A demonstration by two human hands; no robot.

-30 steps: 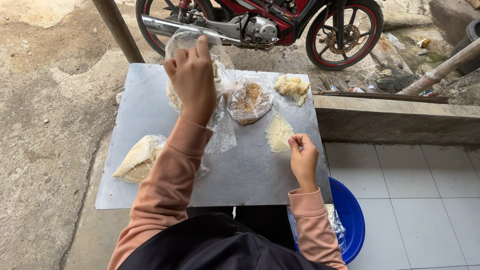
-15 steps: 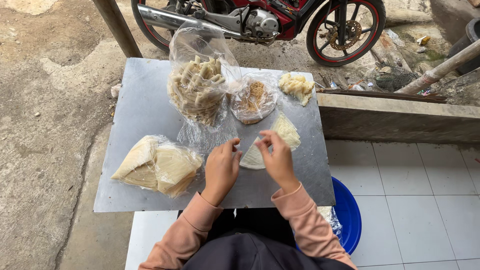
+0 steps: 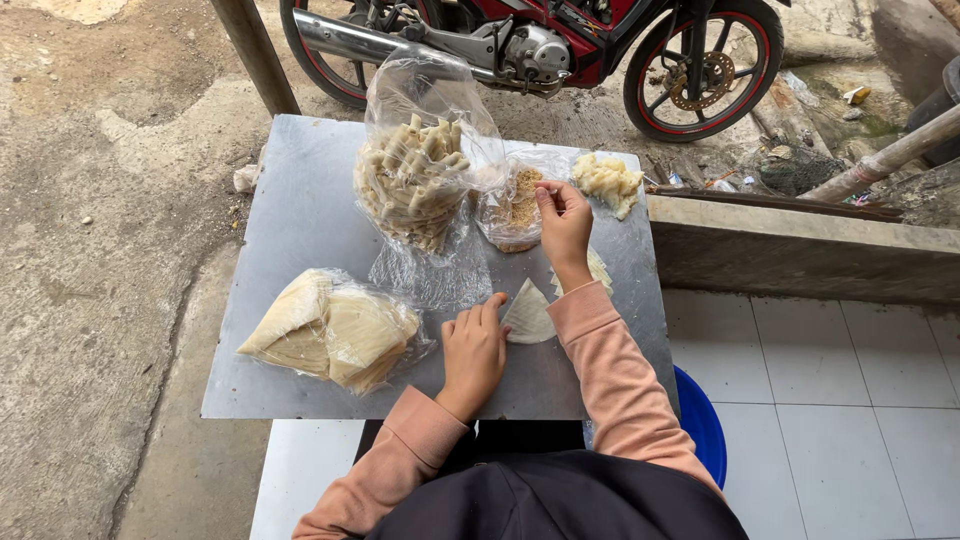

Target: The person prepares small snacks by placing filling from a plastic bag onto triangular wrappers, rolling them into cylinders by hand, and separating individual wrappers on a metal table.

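Metal table (image 3: pixel 300 200): filling station.
My left hand (image 3: pixel 473 350) lies flat, touching the triangular wrapper (image 3: pixel 527 315); my right hand (image 3: pixel 565 222) pinches filling in the crumb bag (image 3: pixel 512 205).

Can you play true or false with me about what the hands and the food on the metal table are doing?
1. The right hand reaches into the small bag of crumbly filling. True.
2. The left hand holds a spoon. False: it rests on the metal table, fingertips touching a triangular wrapper sheet.
3. The big bag of rolled snacks is lying flat and shut. False: it stands with its open top up.
4. A bag of folded wrappers lies near the table's left front part. True.
5. A bicycle stands behind the table. False: it is a red motorbike.
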